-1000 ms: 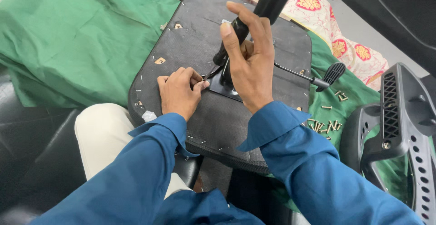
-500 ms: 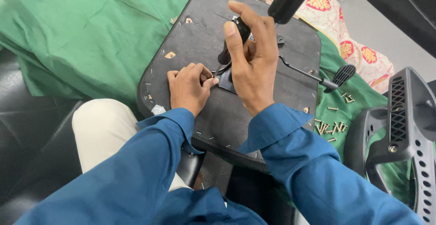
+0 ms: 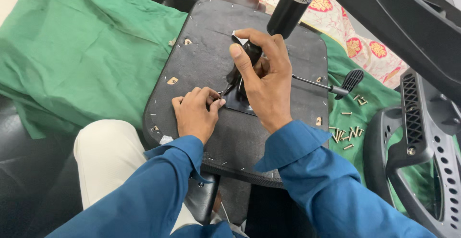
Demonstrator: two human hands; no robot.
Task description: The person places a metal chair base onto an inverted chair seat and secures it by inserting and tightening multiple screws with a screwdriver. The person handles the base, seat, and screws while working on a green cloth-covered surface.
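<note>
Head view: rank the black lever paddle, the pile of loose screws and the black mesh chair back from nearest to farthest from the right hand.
1. Black lever paddle, just right of the right hand, at the end of its thin rod.
2. Pile of loose screws, lower right on the green cloth.
3. Black mesh chair back, at the far right edge.

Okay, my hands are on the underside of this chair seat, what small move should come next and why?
Probably a slow turn of the black handle with the right hand while the left hand keeps pinching at the tool's tip. The tip meets the metal plate on the seat underside, and loose screws lie on the green cloth.
</note>
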